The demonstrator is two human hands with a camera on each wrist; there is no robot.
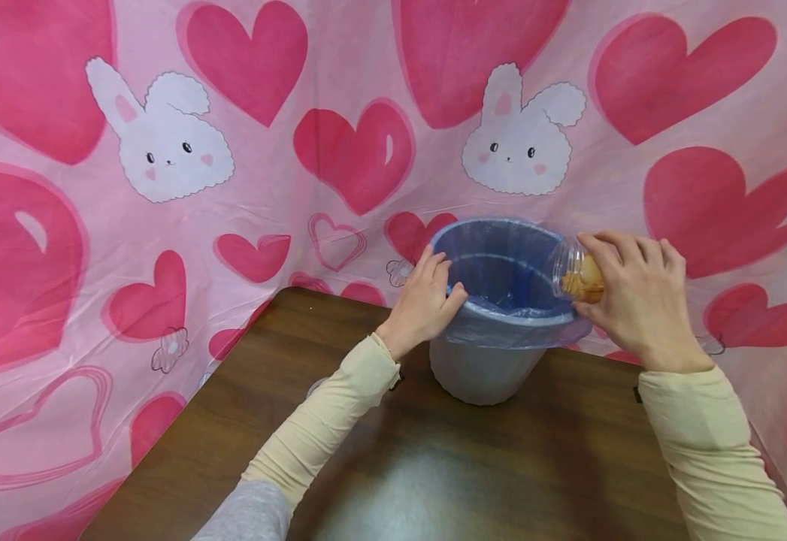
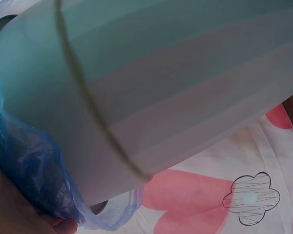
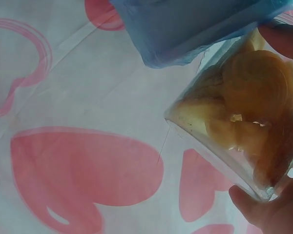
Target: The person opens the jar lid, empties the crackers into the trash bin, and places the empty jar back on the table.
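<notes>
A pale trash can (image 1: 484,372) lined with a translucent blue bag (image 1: 522,330) stands upright near the back of the table. My left hand (image 1: 423,300) holds its left rim over the liner; in the left wrist view, fingers (image 2: 63,225) show beside the bag's edge. My right hand (image 1: 640,293) grips a clear jar (image 1: 569,263), tipped on its side with its mouth at the right rim, facing into the can. Yellow-brown pieces (image 1: 582,285) lie inside the jar. The right wrist view shows these pieces (image 3: 254,92) through its clear wall.
The brown wooden table (image 1: 393,466) has its back edge just behind the can. A pink heart-and-bunny cloth (image 1: 352,68) hangs behind and at both sides. A small clear round thing (image 1: 315,385) is partly hidden behind the left sleeve.
</notes>
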